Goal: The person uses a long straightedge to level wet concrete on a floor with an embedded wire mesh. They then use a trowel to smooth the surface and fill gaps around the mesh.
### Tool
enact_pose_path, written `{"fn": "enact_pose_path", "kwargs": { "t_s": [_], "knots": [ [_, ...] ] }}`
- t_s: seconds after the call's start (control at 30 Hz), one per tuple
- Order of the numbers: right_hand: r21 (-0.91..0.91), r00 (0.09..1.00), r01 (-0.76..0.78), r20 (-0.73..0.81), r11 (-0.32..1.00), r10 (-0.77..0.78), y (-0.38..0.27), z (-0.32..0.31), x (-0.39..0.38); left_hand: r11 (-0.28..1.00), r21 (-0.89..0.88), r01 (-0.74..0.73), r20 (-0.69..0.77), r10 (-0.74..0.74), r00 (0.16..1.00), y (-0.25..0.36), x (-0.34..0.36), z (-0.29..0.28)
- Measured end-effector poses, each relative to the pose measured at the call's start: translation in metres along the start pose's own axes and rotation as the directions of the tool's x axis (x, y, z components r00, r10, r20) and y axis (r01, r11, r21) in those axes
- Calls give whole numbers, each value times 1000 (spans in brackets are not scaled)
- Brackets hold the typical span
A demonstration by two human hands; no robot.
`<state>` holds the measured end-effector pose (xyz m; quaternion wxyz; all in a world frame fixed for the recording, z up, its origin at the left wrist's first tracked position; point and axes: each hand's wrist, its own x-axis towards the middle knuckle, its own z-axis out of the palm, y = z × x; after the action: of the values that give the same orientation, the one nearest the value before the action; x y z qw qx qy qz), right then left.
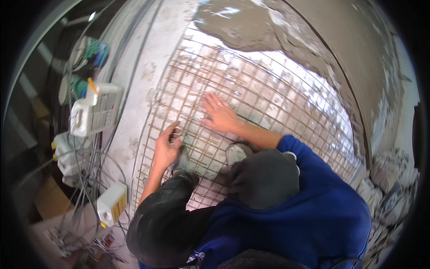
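A grid of thin, rust-brown steel mesh (264, 103) spreads over a pale rough floor beneath both hands. My right hand (220, 115) is stretched flat on or just above the mesh bars, fingers extended and palm down. To its left, my left hand (166, 145) hovers close to the mesh near its left side. Its fingers are bent, with a gap between thumb and forefinger; I make out nothing held there. Whether either hand touches the bars is hard to tell. My shoes (237, 153) stand among the mesh squares.
Wet grey mortar (237, 24) covers the far area, with a smoothed strip curving down the right. White jugs (96, 110), tubs (91, 52) and tangled cables (89, 168) line the left. Crumpled sacks (385, 179) lie at the right.
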<state>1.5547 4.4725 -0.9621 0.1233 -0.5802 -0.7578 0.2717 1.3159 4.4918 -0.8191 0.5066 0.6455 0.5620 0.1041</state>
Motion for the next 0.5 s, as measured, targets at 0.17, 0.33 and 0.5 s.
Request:
{"fn": "enact_pose_path", "kwargs": {
  "t_s": [0.17,0.33,0.5],
  "knots": [
    [-69,999,-16,42,997,19,5,-12,0,996,86,33,22,-35,999,-2,3,0],
    [-140,998,35,54,990,-28,18,-8,-1,990,124,-73,-30,78,997,-8,9,5],
    [-156,993,13,114,988,5,23,-11,-2,983,165,-81,45,75,996,-2,13,10]
  ]
}}
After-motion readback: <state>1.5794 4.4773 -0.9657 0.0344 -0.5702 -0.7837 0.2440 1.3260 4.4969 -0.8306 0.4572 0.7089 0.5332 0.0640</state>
